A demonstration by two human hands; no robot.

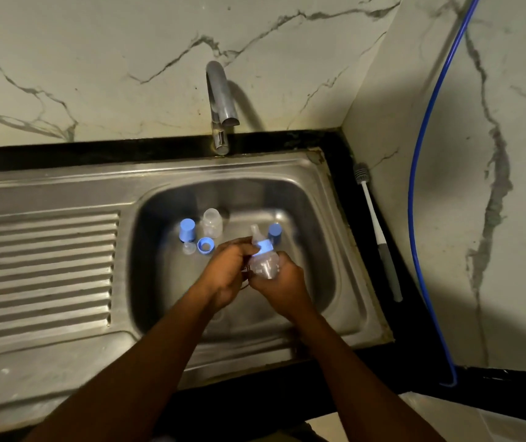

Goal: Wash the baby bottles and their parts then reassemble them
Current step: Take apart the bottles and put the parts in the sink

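Clear plastic bottle (263,263), blue collar (264,248) and fitted teat (255,232) in place, is held over the sink (344,250) basin, right hand (282,277) wrapped round its body, left hand (228,269) gripping the collar. Beyond, a second bottle (212,223), loose ring (205,245), loose teat (189,248) and two blue caps (187,229) (275,232) lie on the basin floor, so most work appears outstanding. Basin walls close in; the ribbed drainboard (41,266) at left offers open room, tap (221,103) overhanging behind.
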